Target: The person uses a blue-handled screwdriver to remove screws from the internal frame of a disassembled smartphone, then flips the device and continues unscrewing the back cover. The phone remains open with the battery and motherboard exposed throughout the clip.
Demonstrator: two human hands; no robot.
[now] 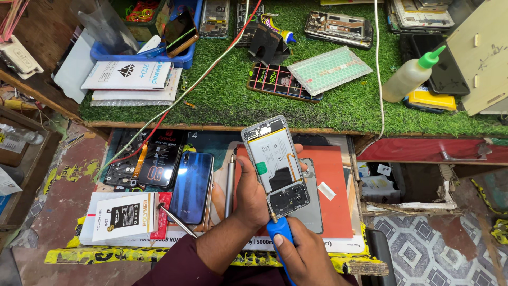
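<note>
Over the cluttered tray, hands grip opened phone, apparently with screwdriver.

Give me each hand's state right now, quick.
Left hand: closed around the opened phone, back cover off.
Right hand: closed on the blue-handled screwdriver, tip at the phone's lower end.

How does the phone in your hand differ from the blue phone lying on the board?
The opened phone has its back off, showing battery and circuit parts; the blue phone keeps its glossy back. The left hand holds the opened one tilted up; the blue one lies flat, untouched. Both are similar-sized slabs.
</note>
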